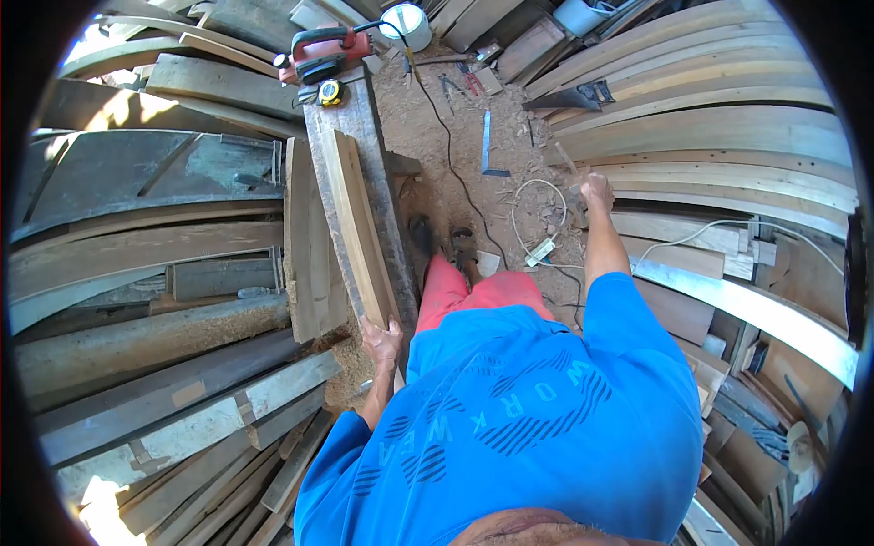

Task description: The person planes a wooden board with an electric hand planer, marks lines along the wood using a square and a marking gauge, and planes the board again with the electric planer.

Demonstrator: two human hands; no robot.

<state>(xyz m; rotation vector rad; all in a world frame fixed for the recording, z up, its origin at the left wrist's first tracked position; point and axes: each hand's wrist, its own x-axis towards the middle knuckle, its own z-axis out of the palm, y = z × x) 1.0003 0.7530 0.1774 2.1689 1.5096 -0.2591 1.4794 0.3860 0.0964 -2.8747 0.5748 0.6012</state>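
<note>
My left hand (381, 342) is wrapped round the near end of a long pale board (355, 214), which lies on a narrow, worn bench (370, 155). Out to the right, my right hand (596, 192) is closed beside the stacked boards, and a small tool or piece, too indistinct to name, shows at its fingers. A thin wooden stick (566, 158) points up and left from there. At the bench's far end rest a red power tool (330, 45) and a yellow tape measure (330, 92).
A metal square (489, 146) lies on the dusty floor. A black cable (448, 136) and a white cord (516, 214) with a power strip (540, 252) cross it. A white bucket (407, 27) stands at the back. Stacked boards (719, 132) line both sides.
</note>
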